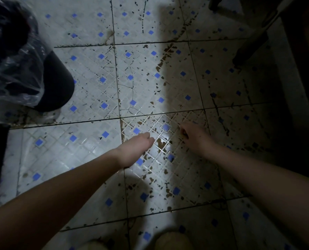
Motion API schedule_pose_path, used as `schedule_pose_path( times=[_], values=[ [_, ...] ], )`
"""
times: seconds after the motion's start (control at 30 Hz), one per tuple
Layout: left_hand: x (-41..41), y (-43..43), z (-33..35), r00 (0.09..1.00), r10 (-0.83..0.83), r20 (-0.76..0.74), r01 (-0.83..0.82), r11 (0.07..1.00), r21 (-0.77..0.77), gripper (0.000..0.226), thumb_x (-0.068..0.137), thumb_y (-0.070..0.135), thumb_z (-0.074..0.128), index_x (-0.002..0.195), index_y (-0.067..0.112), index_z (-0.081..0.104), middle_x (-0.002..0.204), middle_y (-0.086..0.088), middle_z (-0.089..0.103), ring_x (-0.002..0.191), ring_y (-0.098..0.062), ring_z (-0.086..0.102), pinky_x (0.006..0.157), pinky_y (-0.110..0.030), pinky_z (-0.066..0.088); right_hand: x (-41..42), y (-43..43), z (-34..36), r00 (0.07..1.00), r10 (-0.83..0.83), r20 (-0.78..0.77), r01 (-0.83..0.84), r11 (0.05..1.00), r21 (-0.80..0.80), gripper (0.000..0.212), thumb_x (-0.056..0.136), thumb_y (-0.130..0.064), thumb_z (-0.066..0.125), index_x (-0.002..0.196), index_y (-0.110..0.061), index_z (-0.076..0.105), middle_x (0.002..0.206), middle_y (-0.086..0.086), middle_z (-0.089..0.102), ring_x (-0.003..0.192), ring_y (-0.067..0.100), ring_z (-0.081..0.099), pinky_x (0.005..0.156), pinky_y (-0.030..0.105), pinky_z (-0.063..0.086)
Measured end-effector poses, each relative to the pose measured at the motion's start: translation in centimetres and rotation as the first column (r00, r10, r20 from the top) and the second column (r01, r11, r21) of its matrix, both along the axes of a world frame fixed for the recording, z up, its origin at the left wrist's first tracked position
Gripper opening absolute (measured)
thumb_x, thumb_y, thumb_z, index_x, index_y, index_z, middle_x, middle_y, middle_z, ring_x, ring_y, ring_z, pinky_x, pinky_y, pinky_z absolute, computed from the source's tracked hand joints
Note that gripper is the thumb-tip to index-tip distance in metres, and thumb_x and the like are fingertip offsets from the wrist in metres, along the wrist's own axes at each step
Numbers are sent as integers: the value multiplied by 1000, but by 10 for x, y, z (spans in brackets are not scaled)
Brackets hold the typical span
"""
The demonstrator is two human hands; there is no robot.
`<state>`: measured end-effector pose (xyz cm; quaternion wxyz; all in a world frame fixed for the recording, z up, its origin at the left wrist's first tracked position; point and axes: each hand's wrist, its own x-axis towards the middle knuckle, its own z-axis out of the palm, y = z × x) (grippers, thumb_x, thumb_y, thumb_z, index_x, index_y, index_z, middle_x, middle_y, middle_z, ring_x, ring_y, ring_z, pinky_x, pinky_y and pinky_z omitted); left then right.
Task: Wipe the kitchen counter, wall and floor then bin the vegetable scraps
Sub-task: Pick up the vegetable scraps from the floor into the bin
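Floor [78, 150]: white tiles with small blue squares, lying under both arms and taking up most of the view. It is carrying brown stains [161, 143] in a band from the upper middle down between the two hands, so this patch looks like the part still needing a wipe.

Left hand [137, 150]: reaching down just left of the stains, its back turned to the camera. The fingers are folding away out of sight, so whether they are holding anything cannot be told.

Right hand [193, 138]: hanging low just right of the same stains, fingers curling inward near the tile. It may be picking at a small bit of dirt, but the dim light is hiding any hold. The two hands are apart, with the stained patch between them, probably because the person is bending to deal with it.

Cloth: none is showing in either hand.

Bin [56, 83]: dark, standing at the upper left, well apart from the hands, with a clear plastic liner [15, 69] spilling over its rim, likely waiting for the scraps.

Vegetable scraps: none can be made out for certain.

Furniture legs [249, 46]: dark, slanting in shadow at the upper right.

Pale rounded shapes [171, 240]: sitting at the bottom edge, likely the person's footwear.
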<state>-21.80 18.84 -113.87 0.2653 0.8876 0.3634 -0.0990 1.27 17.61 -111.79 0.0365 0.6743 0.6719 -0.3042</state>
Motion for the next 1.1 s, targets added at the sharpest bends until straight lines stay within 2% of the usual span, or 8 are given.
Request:
schedule_pose_path(
  times=[0.13, 0.3, 0.47, 0.63, 0.83, 0.9, 0.97, 1.1],
  values=[
    [-13, 5, 6, 993, 109, 52, -108, 994, -6, 27, 84, -8, 47, 82, 19, 42, 86, 1, 41, 71, -15, 45, 60, -26, 41, -1, 2, -1, 1000, -17, 4, 17, 1000, -6, 12, 84, -4, 48, 85, -15, 51, 88, 8, 58, 80, 26, 56, 74, 38, 50],
    [-41, -4, 14, 969, 248, 22, -246, 967, -68, 15, 92, 5, 45, 84, 17, 47, 90, -2, 46, 74, -18, 48, 63, -26, 37, -10, 10, 5, 999, -10, -47, 12, 1000, 24, 7, 84, -13, 48, 78, -16, 49, 77, 8, 56, 72, 25, 54, 66, 37, 46],
    [-61, -29, 16, 949, 312, -34, -314, 939, -137, 7, 96, 17, 45, 93, 16, 51, 95, 0, 47, 78, -14, 47, 66, -22, 38, -23, 12, 13, 982, 60, -179, -44, 995, 90, 21, 81, -2, 51, 68, -17, 44, 66, -15, 37, 60, -1, 35, 52, 20, 23],
    [-58, -51, 15, 947, 310, -84, -321, 921, -221, 6, 95, 14, 49, 99, 17, 51, 101, 0, 48, 85, -14, 48, 73, -20, 36, -27, 15, 16, 987, 86, -137, -75, 993, 87, 21, 80, 2, 52, 77, -18, 45, 72, -1, 45, 68, 17, 44, 53, 25, 31],
    [-56, -55, 19, 939, 325, -116, -343, 916, -210, 7, 95, 14, 51, 101, 16, 51, 104, -4, 53, 88, -16, 51, 77, -24, 43, -28, 14, 22, 991, 83, -102, -74, 993, 91, 7, 81, -5, 54, 79, -9, 48, 79, 15, 54, 73, 32, 53, 61, 35, 42],
    [-55, -56, 19, 930, 342, -137, -364, 910, -199, 5, 94, 14, 52, 94, 18, 49, 100, -4, 53, 85, -16, 50, 74, -23, 41, -26, 12, 25, 992, 94, -86, -87, 992, 89, 5, 82, -7, 51, 79, -7, 47, 80, 16, 54, 73, 32, 51, 63, 38, 42],
    [-52, -56, 18, 919, 362, -155, -387, 902, -191, 7, 93, 15, 54, 89, 18, 49, 97, -5, 54, 83, -16, 50, 72, -23, 40, -25, 9, 28, 991, 101, -86, -93, 991, 95, 10, 81, -5, 48, 75, -12, 44, 77, 14, 52, 70, 26, 47, 60, 33, 35],
    [-47, -56, 20, 915, 358, -184, -389, 904, -178, 4, 93, 16, 55, 93, 12, 55, 100, -8, 56, 85, -17, 50, 74, -23, 41, -19, 5, 33, 996, 84, -43, -80, 993, 83, 16, 82, 0, 48, 77, -15, 46, 83, 15, 56, 75, 27, 49, 64, 30, 35]
  ],
)
